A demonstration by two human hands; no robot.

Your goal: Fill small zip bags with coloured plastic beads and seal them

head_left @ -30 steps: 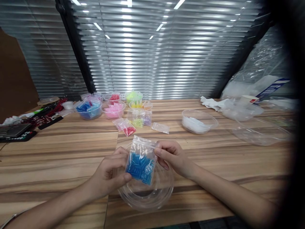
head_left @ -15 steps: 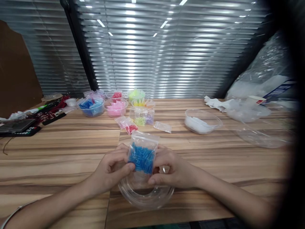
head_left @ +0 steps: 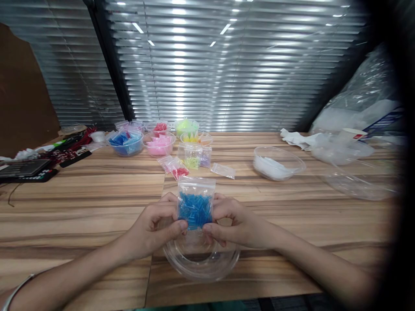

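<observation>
A small clear zip bag [head_left: 195, 209] filled with short blue tube-like pieces is held upright between both hands. My left hand [head_left: 158, 222] pinches its left edge, thumb in front. On the right edge, my right hand [head_left: 231, 220] grips it the same way, with the thumb near the lower corner. Directly below the bag, a clear round plastic bowl [head_left: 201, 270] rests on the table, partly hidden by the hands. Just beyond the bag lie a bag of red pieces [head_left: 179, 172], a bag of yellow-green pieces [head_left: 192, 161] and a flat clear bag [head_left: 223, 170].
Bowls of blue [head_left: 126, 146], pink [head_left: 158, 144] and yellow [head_left: 196, 139] packets stand at the back. To the right is a clear bowl with white content [head_left: 275, 166], near transparent lids [head_left: 359, 183]. A dark device [head_left: 29, 170] and cords lie at far left.
The bag of blue pieces has turned from a slight tilt to nearly straight. My right thumb has moved up onto the bag's lower right corner. The surroundings have not changed.
</observation>
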